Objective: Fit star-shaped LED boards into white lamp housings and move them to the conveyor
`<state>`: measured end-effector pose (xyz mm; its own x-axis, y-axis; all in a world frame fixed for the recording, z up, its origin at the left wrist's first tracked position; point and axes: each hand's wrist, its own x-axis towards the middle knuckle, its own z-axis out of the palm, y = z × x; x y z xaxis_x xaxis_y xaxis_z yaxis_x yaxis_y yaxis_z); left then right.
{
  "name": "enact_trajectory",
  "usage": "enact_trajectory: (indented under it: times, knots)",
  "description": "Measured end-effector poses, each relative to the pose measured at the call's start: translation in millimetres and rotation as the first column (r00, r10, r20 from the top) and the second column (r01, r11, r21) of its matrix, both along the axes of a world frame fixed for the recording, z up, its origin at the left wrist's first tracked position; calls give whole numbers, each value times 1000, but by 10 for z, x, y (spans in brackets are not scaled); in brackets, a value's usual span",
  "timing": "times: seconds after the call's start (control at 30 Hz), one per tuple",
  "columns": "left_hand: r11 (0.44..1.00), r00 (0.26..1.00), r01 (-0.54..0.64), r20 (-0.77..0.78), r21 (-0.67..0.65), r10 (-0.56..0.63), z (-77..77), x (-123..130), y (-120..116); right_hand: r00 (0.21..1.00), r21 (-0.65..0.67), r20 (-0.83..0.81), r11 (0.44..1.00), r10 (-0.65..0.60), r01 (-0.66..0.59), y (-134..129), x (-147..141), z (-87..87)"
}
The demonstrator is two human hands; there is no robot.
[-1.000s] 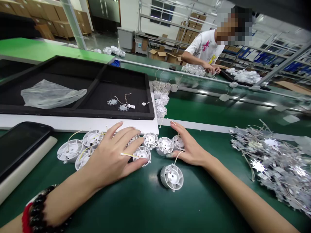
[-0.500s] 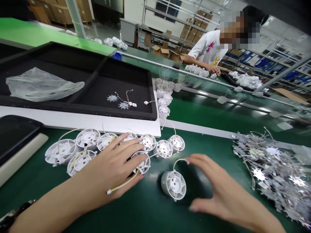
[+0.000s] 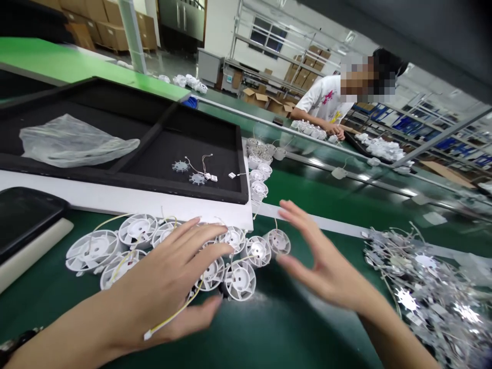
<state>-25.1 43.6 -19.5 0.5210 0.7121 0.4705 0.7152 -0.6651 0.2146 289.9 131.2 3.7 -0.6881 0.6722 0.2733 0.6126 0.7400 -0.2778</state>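
Observation:
Several round white fan-like housings with spoked rims and thin cables stand close together on the green work surface. My left hand (image 3: 180, 277) is spread over the group, its fingers covering some housings; a yellow-white cable (image 3: 177, 312) with a small connector crosses it. Just off those fingertips, one housing (image 3: 240, 280) sits at the near right of the group. My right hand (image 3: 319, 256) is open, thumb and fingers apart, beside the rightmost housing (image 3: 279, 242). Whether it touches that housing I cannot tell.
Wired silvery star-shaped pieces (image 3: 426, 292) lie heaped at right. A black divided tray (image 3: 177, 190) holds a plastic bag (image 3: 73, 143) and a few loose pieces. More housings (image 3: 259, 190) line its right edge. A dark device (image 3: 26, 220) is at left. Across the line, a person (image 3: 326, 97) handles white parts.
The housing that stood apart near my right hand now sits against the group by my left hand. My right hand has moved up and left, towards the rightmost housing.

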Motion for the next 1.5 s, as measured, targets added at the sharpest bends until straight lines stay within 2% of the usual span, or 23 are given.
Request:
enact_trajectory:
  times: [0.07,0.1,0.17,0.23,0.33,0.47,0.6,0.77,0.97,1.03,1.17,1.33,1.5]
  knots:
    - [1000,1000,9,-9,19,-9,66,-9,-4,992,-117,-48,987,-120,114,426,79,42]
    - [1000,1000,10,-8,25,-10,93,-14,-4,987,-120,-42,982,-152,146,669,88,27]
    - [999,1000,20,1,38,-20,123,-30,-2,991,-143,13,980,-137,137,1136,36,-55]
    - [997,1000,25,11,68,-25,114,-54,-6,993,-174,73,979,-93,105,1494,-88,-158]
    - [995,999,45,3,91,-45,38,-93,-40,992,-212,120,975,-35,60,1762,-309,-252]
    - [994,999,34,-10,99,-33,-66,-96,-83,995,-199,90,978,-50,68,1883,-486,-274]
    - [990,999,43,5,137,-44,-57,-82,-49,976,-150,8,965,-217,215,2063,-570,-362]
    - [986,996,86,-23,144,-83,-21,-140,-14,897,-156,-17,888,-441,433,2274,-742,-498]
    - [990,999,42,8,133,-43,8,-95,-49,808,-135,9,800,-589,585,2346,-859,-473]
    - [992,999,31,32,121,-35,15,-58,-62,799,-140,22,789,-601,598,2366,-856,-465]
    - [996,997,23,73,90,-30,20,-36,-68,817,-163,0,806,-577,569,2417,-829,-478]
    - [993,996,89,18,81,-91,39,-90,-40,830,-139,-100,834,-549,534,2453,-766,-536]
    - [996,997,78,15,51,-79,4,-89,-69,820,-94,-228,850,-525,518,2439,-670,-572]
